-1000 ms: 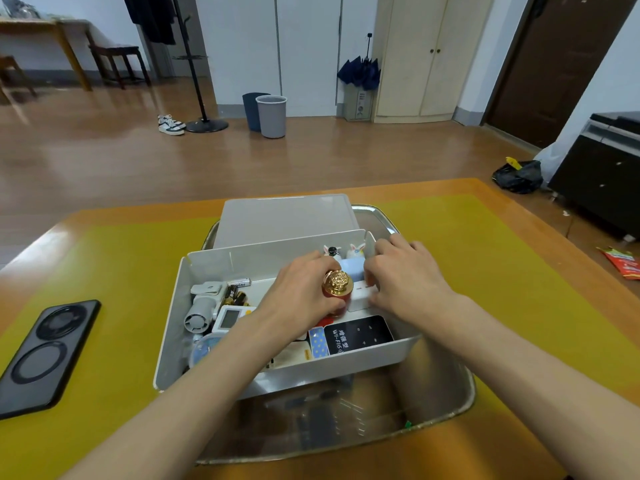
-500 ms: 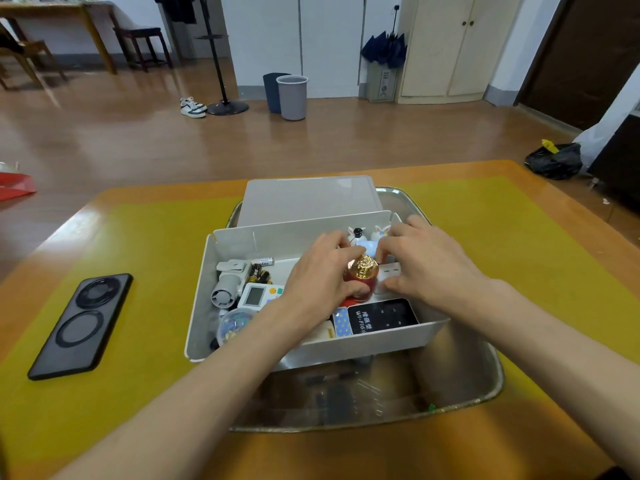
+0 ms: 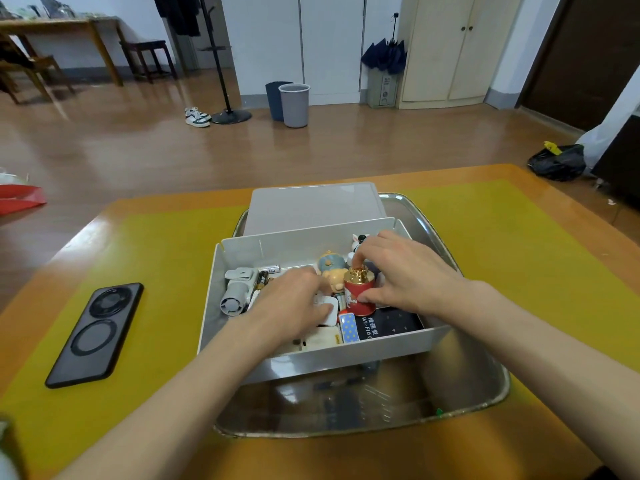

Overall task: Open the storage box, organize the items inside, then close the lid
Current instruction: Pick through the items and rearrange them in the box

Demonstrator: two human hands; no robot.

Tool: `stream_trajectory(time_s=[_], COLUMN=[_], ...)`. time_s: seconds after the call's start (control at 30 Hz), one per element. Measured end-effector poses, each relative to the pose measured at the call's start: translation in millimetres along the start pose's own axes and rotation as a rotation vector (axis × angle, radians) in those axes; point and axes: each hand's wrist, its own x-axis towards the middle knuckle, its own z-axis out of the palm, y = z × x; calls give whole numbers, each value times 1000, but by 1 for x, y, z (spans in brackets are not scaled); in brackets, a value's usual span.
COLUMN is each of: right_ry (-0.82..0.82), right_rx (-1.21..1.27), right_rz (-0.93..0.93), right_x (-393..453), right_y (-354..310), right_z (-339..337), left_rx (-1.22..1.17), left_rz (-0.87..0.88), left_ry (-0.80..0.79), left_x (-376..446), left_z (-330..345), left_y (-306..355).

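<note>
Pinching the red gold-capped jar (image 3: 360, 293) in your right hand (image 3: 403, 271), mind its smooth, probably slippery body and grip low. Your left hand (image 3: 294, 303) rests, fingers relaxed, on a white card (image 3: 328, 308) at the jar's nine o'clock. The lidless storage box (image 3: 346, 355) in the steel tray (image 3: 485, 393) also holds figurines (image 3: 331, 268), batteries (image 3: 270, 269), a fan (image 3: 235, 292) and a Wi-Fi device (image 3: 391, 325).
</note>
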Motion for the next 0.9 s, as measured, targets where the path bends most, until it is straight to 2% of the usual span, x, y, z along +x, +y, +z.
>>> stream_trajectory(time_s=[0.13,0.27,0.37,0.53,0.67,0.77,0.9], right_ry=[-33,86,150,151,131,137,143], right_rx=[109,193,159,123,110,105,116], right_rz=[16,78,126,120,115,114,115], right_x=[-6,-13,-17,-24,-23,-21,-17], right_y=[-3,11,25,30,32,34,32], right_z=[-2,-22,-34,-28,-26,-25,-21], left_rx=[43,15,-53,144,119,35,-72], left_rz=[28,81,96,114,113,104,130], left_ry=[-30,22,34,-147,-241,-223,-96], left_x=[-7,-4,3,13,20,20,12], left_z=[1,-1,3,20,23,21,12], left_y=[4,9,23,34,31,28,22])
